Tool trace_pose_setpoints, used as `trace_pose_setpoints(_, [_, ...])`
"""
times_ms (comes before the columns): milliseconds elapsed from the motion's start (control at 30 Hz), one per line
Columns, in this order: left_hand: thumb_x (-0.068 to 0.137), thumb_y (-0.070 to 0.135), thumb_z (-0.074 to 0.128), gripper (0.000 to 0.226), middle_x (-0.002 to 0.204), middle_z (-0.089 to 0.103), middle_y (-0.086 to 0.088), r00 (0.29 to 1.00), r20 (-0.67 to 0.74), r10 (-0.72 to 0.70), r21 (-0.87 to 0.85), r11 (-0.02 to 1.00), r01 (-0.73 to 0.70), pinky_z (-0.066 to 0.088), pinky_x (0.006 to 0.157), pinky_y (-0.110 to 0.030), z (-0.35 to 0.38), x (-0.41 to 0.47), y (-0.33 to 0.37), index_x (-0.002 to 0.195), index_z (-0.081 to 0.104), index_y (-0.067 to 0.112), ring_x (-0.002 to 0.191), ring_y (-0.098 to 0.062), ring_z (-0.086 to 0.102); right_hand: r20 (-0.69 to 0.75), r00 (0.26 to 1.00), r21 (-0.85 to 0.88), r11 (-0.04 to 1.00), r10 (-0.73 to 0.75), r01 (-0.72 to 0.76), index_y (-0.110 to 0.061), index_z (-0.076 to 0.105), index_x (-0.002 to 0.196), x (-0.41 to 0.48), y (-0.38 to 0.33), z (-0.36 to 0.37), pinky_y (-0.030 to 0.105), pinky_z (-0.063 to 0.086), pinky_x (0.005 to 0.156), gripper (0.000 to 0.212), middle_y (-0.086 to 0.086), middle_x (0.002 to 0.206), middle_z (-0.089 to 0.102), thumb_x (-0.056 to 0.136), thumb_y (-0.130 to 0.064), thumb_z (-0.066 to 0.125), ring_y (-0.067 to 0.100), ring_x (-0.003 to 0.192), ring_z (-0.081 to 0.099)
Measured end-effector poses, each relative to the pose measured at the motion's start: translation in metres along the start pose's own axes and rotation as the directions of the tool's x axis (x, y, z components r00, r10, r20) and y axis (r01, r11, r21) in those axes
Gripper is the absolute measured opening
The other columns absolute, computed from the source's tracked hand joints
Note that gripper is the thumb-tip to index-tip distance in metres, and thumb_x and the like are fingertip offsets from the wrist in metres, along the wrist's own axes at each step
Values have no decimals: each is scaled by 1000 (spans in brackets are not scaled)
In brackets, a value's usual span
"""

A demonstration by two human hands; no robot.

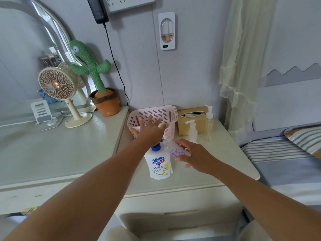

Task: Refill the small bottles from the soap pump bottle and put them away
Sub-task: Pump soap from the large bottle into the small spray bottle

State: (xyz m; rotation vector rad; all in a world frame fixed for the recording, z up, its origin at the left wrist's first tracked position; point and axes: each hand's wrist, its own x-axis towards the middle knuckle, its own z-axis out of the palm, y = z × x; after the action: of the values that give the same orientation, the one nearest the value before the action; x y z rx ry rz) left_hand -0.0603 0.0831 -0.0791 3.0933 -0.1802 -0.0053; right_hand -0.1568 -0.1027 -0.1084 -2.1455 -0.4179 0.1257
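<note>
A white Safeguard soap pump bottle [159,166] with a blue pump top stands on the low cream cabinet [208,173]. My left hand [149,130] lies flat on its pump head, fingers spread and straight. My right hand [192,154] holds a small clear bottle with a purple label [175,150], tipped with its mouth at the pump's spout. Two more small pump bottles stand behind: a white frosted one [192,130] and a taller clear one [209,122].
A pink slotted basket [156,113] sits behind my left hand, a tan tissue box [184,126] beside it. On the higher desk at left stand a fan [57,87], a cactus toy in a pot [104,101] and a mirror. A bed lies at right.
</note>
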Motion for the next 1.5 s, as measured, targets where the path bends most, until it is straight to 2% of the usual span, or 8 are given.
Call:
trace_pose_setpoints(133, [100, 38, 20, 43, 159, 9, 6, 996, -1, 89, 59, 994, -89, -4, 108, -67, 4, 3, -6, 142, 22, 49, 146, -27, -12, 2, 1000, -11, 1000, -5, 5, -30, 42, 131, 0, 0, 1, 26, 59, 61, 47, -2, 126, 52, 89, -28, 62, 13, 99, 54])
trace_pose_setpoints(267, [99, 35, 29, 46, 159, -1, 3, 999, 25, 25, 82, 996, -27, -4, 104, -74, 8, -1, -3, 144, 19, 43, 144, -35, -13, 11, 1000, 5, 1000, 11, -11, -29, 42, 131, 2, 2, 3, 24, 59, 60, 47, -2, 126, 53, 88, -28, 62, 13, 96, 55])
trace_pose_setpoints(400, [97, 29, 39, 49, 159, 10, -1, 998, 21, 54, 96, 994, -56, 3, 104, -73, 11, -1, -5, 141, 22, 42, 145, -36, -7, 5, 1000, 14, 1000, 25, -25, -27, 42, 133, 0, 0, 4, 21, 58, 59, 48, -4, 124, 51, 89, -27, 61, 10, 93, 54])
trace_pose_setpoints(633, [103, 41, 23, 44, 159, -2, 2, 998, 44, -51, -118, 991, 56, -14, 106, -68, -27, -28, 17, 147, 22, 41, 145, -28, -17, 1, 1000, 27, 1000, 11, -11, -26, 42, 133, -2, -7, 1, 21, 58, 59, 48, -1, 127, 51, 89, -27, 62, 11, 96, 52])
trace_pose_setpoints(867, [102, 31, 32, 46, 158, 2, 5, 999, 28, 19, 1, 1000, -19, -9, 106, -70, -15, -22, 11, 147, 23, 37, 145, -31, -14, 5, 1000, 31, 999, 11, -11, -25, 42, 132, -1, -5, 3, 19, 56, 57, 46, -9, 116, 48, 89, -26, 61, 10, 92, 52])
trace_pose_setpoints(1033, [102, 40, 22, 44, 160, -3, 1, 991, 56, -121, -111, 986, 127, -9, 104, -72, -12, -25, 15, 147, 21, 42, 144, -34, -14, 22, 999, 73, 997, 33, -35, -27, 44, 130, -1, -2, 6, 22, 57, 59, 46, -11, 112, 48, 88, -24, 62, 8, 89, 55])
trace_pose_setpoints(1300, [105, 32, 25, 44, 158, 15, 0, 999, 4, 52, -59, 997, -52, -9, 114, -57, -18, -19, 10, 148, 25, 30, 147, -21, -9, 3, 1000, 60, 998, 17, -17, -29, 43, 131, -1, -4, 3, 20, 57, 58, 47, -11, 113, 48, 88, -27, 62, 8, 89, 54])
trace_pose_setpoints(1500, [102, 35, 28, 43, 158, 10, 6, 998, 15, 56, 21, 998, -57, -6, 107, -71, -4, -7, 1, 144, 26, 41, 146, -29, -12, 5, 1000, 60, 998, 24, -24, -29, 42, 131, 1, -1, 4, 19, 56, 57, 48, -12, 114, 47, 88, -26, 62, 9, 92, 53])
